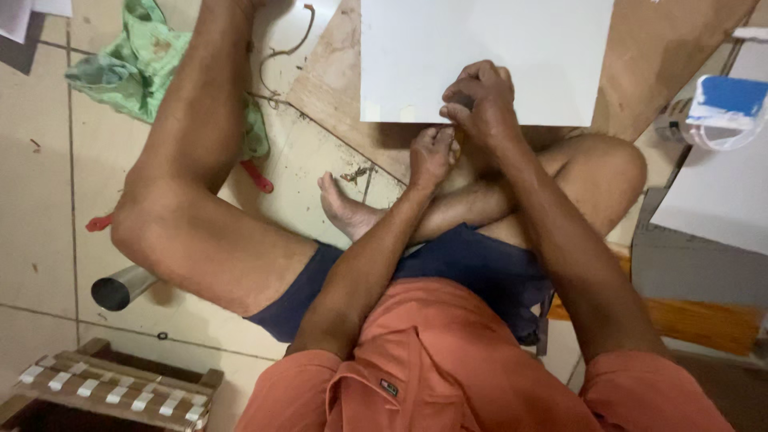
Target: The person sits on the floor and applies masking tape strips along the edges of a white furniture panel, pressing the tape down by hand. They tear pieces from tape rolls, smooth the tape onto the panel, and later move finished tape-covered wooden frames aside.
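2 hands at the near edge of a flat white board (480,56) on brown plywood (664,48): left hand (432,156) with fingers pinched narrow just under that edge, right hand (482,100) curled tight on the edge, contents too hidden to tell. Leftward, crumpled green cloth (132,68), a smooth metal tube (120,288), a taped wooden crate (112,392). Far right, a white box (728,100) with a blue rectangular label.

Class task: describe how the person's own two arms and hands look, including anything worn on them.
The left hand and right hand are bare: no gloves, rings or watch visible. Both forearms are uncovered; short orange-red fabric sleeves end above the elbows.
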